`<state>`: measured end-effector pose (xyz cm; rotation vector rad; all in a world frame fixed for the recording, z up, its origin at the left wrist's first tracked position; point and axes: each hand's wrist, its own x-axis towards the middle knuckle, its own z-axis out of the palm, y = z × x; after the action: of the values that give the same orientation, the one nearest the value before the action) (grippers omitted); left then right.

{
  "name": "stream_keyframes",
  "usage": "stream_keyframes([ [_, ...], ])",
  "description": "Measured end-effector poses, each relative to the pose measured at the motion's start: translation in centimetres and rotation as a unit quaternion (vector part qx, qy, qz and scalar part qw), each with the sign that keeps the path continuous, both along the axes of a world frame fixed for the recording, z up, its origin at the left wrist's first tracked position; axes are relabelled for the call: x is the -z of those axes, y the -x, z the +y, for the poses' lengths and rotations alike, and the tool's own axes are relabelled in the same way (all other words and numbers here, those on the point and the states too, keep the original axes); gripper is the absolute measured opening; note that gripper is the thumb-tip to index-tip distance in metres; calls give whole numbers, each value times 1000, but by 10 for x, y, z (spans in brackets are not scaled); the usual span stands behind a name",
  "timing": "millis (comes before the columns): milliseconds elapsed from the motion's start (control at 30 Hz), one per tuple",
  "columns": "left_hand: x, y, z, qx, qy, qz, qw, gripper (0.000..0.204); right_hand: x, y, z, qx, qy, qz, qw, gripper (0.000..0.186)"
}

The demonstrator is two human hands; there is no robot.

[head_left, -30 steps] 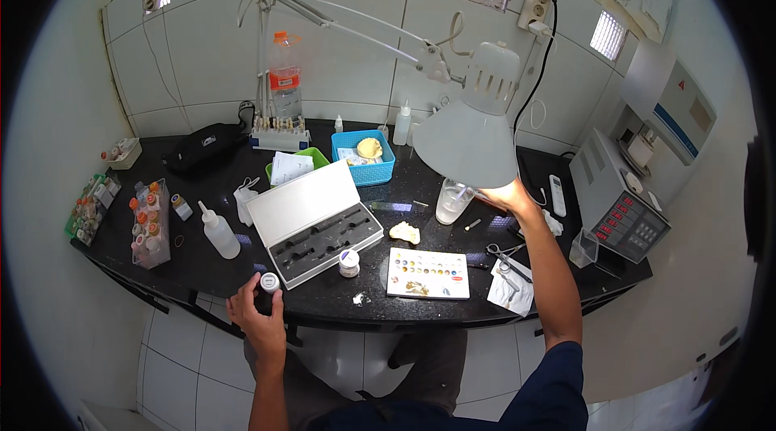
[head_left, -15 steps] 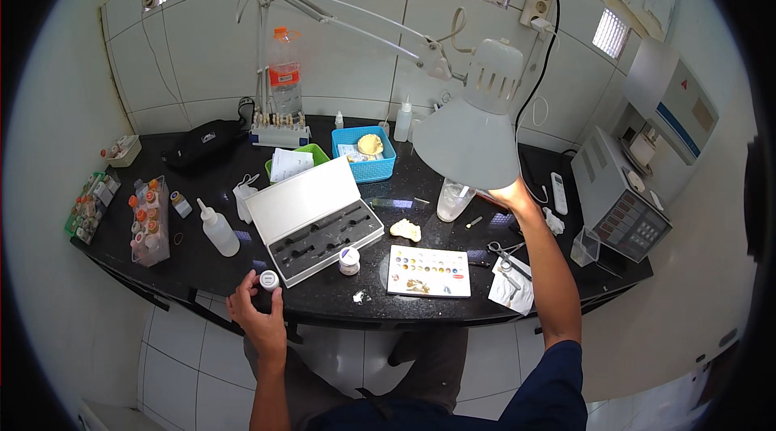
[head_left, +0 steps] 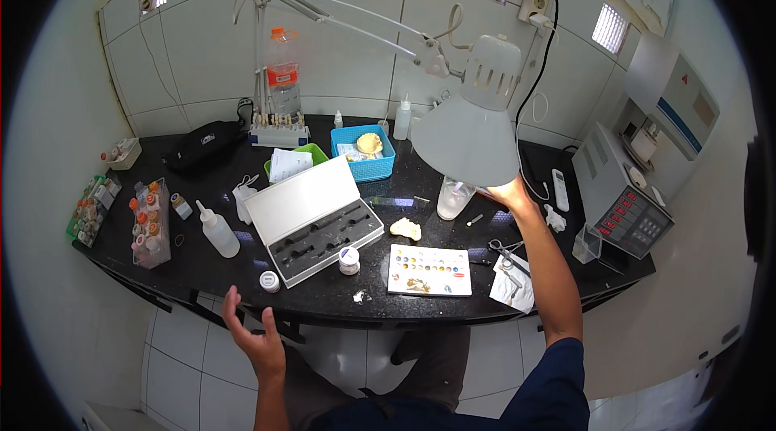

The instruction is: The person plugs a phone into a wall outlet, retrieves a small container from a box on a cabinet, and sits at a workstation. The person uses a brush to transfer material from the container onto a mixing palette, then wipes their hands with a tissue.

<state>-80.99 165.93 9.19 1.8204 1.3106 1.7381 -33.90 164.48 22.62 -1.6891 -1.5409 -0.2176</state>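
Left hand [head_left: 260, 344] is backing off the jar [head_left: 269, 281], fingers spreading, gripping nothing; jar is now standing released on the table [head_left: 311, 302] by the case's [head_left: 317, 229] near-left corner. Right hand [head_left: 509, 192] is reaching right of the case, behind the lamp [head_left: 465, 132]; grip hidden, can't tell.

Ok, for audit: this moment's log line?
left hand: open, near small round white jar | right hand: partly hidden by grey conical lampshade

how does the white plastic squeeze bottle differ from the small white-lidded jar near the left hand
The white plastic squeeze bottle is taller; the small white-lidded jar is squat. The bottle tapers to a thin spout, while the jar has a flat lid. Both stand on the black tabletop.
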Motion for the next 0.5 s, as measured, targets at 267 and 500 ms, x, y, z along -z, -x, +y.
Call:
stream_keyframes([
  [267, 69, 43, -50, -42, 119, -15, 992, 51, 1, -2, 0, -8, 0, 28, 1000, 58],
  [500, 100, 70, -81, -14, 223, 32, 974, 40, 5, -6, 1, -8, -22, 10, 1000, 47],
])
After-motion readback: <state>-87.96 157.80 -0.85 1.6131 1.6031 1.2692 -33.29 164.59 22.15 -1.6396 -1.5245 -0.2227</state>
